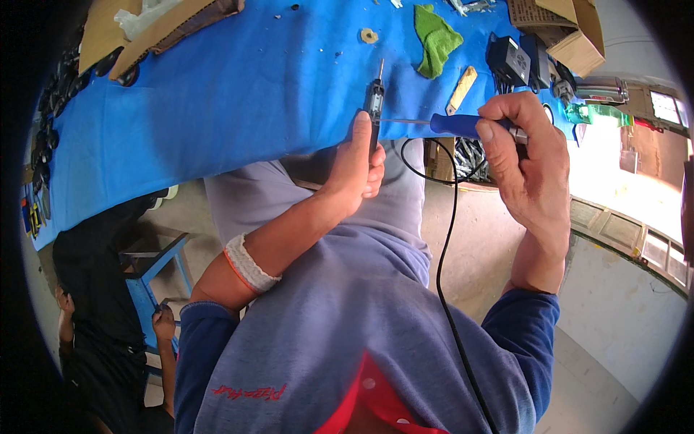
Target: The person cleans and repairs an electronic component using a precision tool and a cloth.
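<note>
My left hand (pixel 356 163) grips an upright black tool (pixel 375 98) with a thin metal tip pointing away from me, near the table edge. Its slim body has a paler section, too small to make out in detail. My right hand (pixel 526 163) holds a blue-handled screwdriver (pixel 453 124) sideways, the shaft pointing left with its end at the black tool. Whether the two touch is hard to tell. A black cable (pixel 452 224) loops below the table edge and runs down over my front.
The blue-covered table (pixel 217 101) bears cardboard boxes (pixel 567 32), a green cloth (pixel 434 43), a small ring (pixel 369 36), a wooden-coloured strip (pixel 461 88), black adapters (pixel 510 59) and black parts along the left. Another person (pixel 101 311) is beside a blue stool (pixel 144 289) at lower left.
</note>
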